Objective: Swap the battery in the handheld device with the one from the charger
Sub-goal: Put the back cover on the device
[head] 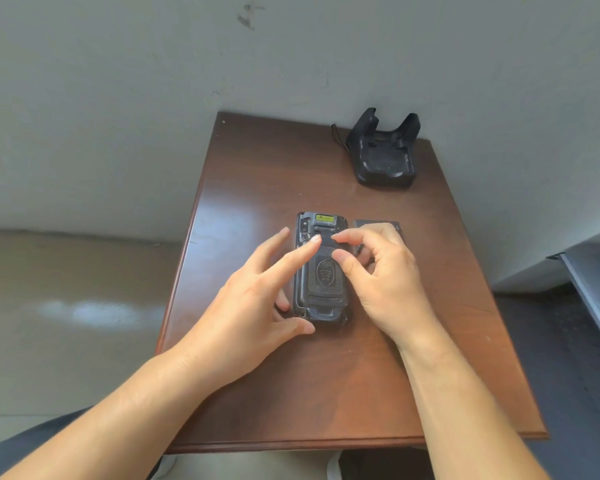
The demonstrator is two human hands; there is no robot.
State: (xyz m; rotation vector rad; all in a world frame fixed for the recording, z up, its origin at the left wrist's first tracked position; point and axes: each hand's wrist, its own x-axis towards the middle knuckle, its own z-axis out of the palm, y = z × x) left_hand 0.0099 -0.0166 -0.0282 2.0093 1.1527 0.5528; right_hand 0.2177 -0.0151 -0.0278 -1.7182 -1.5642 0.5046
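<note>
The black, rubber-backed handheld device (321,268), long axis pointing away, is pinned by the open left hand (253,299); the right hand (378,271) is apparently pinching its strap.

Yellow label (324,218) on handheld device (321,271): text illegible.

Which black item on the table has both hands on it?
The black handheld device lying face-down at the table's centre; left hand and right hand touch it. The black charger cradle stands untouched.

A brown wooden table (326,393) stands against a scuffed pale wall (153,98) over a glossy floor (66,323).
</note>
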